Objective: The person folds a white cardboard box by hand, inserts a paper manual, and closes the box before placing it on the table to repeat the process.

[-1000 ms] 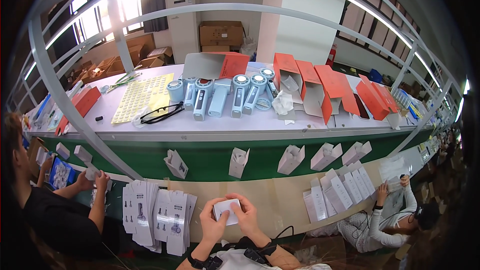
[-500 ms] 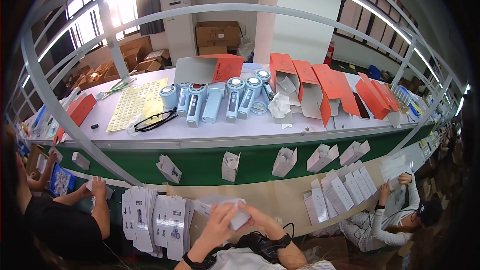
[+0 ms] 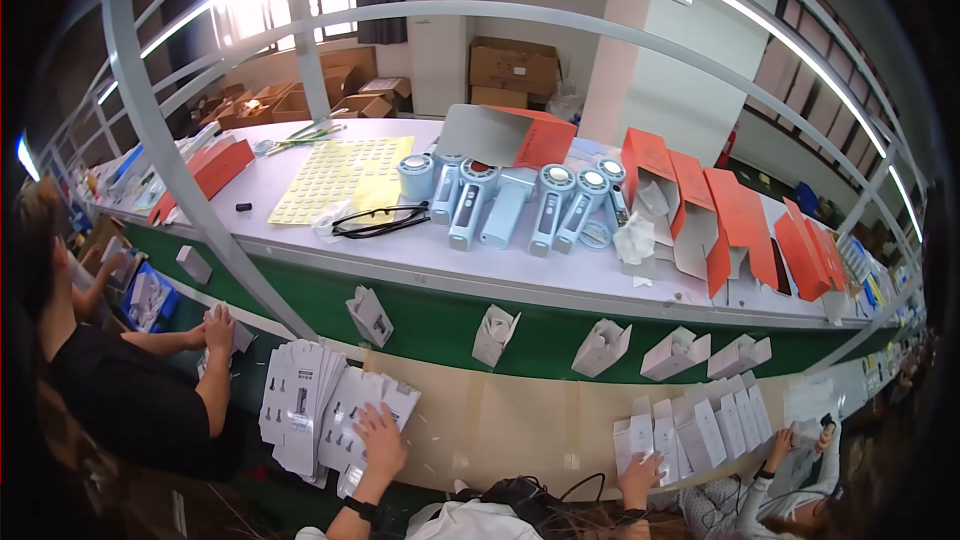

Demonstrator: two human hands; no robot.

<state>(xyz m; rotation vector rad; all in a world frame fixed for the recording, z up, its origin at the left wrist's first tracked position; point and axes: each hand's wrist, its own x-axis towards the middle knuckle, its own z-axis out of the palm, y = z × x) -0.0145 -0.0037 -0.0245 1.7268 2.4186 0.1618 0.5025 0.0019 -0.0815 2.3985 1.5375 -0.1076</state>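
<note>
My left hand [image 3: 380, 437] lies with fingers spread on the upper of two overlapping stacks of flat white printed cartons [image 3: 298, 400], left of my body. At the right, my right hand [image 3: 640, 478] rests against the lower part of the nearest white box [image 3: 622, 440] in a row of upright folded boxes [image 3: 704, 432]. Its fingers look apart, touching the box rather than wrapped round it. Between my hands the tan bench top [image 3: 500, 430] shows a few small white scraps.
Open white cartons [image 3: 495, 336] hang along the green panel [image 3: 440, 330]. Above, light blue handheld devices [image 3: 510, 205], glasses [image 3: 380, 221], a yellow sticker sheet [image 3: 345, 180] and red boxes [image 3: 738, 220] stand on the shelf. Co-workers [image 3: 130, 380] sit at left and right [image 3: 800, 480].
The white box that both hands held in front of me has left the middle. My left hand moved left onto the flat cartons; my right hand moved right to the box row. The view shifted left.
</note>
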